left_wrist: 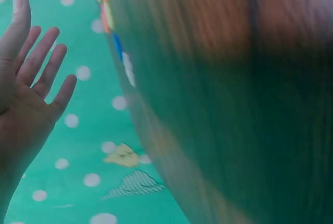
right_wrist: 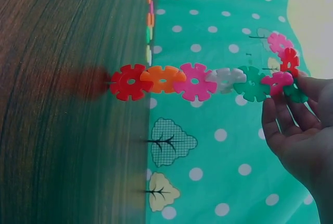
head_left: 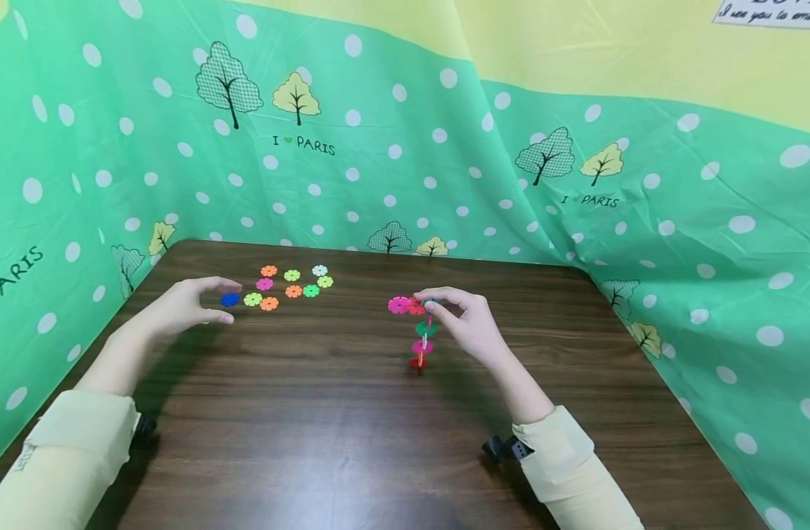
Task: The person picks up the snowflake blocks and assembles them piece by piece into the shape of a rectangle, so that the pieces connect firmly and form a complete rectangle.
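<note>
My right hand (head_left: 471, 324) pinches a green snowflake disc (right_wrist: 295, 92) at the bend of a chain of interlocked snowflake discs. From there the chain hangs down through pink, green, white, pink (right_wrist: 195, 82), orange and red (right_wrist: 131, 82) discs, the red one lowest, close over the tabletop. A short arm of the chain, ending in a pink disc (head_left: 399, 304), sticks out to the left. Thumb and fingers apart, my left hand (head_left: 186, 303) hovers with nothing in its grasp. A loose blue disc (head_left: 229, 299) lies by its fingertips.
Several loose discs, orange (head_left: 293, 291), yellow-green (head_left: 253, 299), pink (head_left: 264, 283), green (head_left: 311, 291) and pale (head_left: 320, 270), lie flat at the back left of the dark wooden table (head_left: 338, 412). Green dotted fabric (head_left: 418, 154) hangs behind and along both sides.
</note>
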`<state>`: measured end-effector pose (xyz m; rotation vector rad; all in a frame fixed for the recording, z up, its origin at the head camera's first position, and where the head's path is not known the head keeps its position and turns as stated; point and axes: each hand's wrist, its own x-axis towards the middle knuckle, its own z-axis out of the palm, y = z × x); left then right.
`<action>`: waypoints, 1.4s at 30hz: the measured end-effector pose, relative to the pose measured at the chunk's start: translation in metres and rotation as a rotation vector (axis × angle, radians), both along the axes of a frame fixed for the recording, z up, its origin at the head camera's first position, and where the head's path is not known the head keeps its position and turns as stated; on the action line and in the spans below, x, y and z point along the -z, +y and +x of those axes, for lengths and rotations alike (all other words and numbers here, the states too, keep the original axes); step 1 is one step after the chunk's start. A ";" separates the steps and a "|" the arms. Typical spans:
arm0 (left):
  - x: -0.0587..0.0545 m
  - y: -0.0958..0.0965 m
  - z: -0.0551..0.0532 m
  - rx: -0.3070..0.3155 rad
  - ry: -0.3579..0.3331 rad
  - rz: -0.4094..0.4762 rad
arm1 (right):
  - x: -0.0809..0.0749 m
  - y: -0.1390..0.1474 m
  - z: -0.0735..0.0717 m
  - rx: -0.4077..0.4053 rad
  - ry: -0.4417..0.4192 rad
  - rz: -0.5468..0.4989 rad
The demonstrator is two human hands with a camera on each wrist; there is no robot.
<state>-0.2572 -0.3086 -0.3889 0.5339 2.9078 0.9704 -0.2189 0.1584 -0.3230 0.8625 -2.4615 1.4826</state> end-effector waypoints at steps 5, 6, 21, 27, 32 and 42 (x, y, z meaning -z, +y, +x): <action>0.011 -0.015 -0.007 -0.051 -0.061 -0.014 | -0.001 0.000 0.001 0.001 -0.010 0.007; 0.013 -0.018 -0.008 -0.063 -0.078 -0.014 | -0.001 0.000 0.001 0.004 -0.013 0.011; 0.030 -0.037 -0.020 -0.092 -0.121 -0.028 | -0.002 0.000 0.002 -0.006 -0.033 0.001; 0.034 -0.037 -0.023 -0.127 -0.113 -0.030 | -0.002 -0.001 0.003 0.000 -0.036 0.008; 0.034 -0.036 -0.024 -0.136 -0.117 -0.035 | -0.002 -0.001 0.002 0.004 -0.033 0.012; 0.031 -0.028 -0.024 -0.142 -0.054 -0.085 | 0.000 0.000 0.000 -0.004 -0.028 -0.001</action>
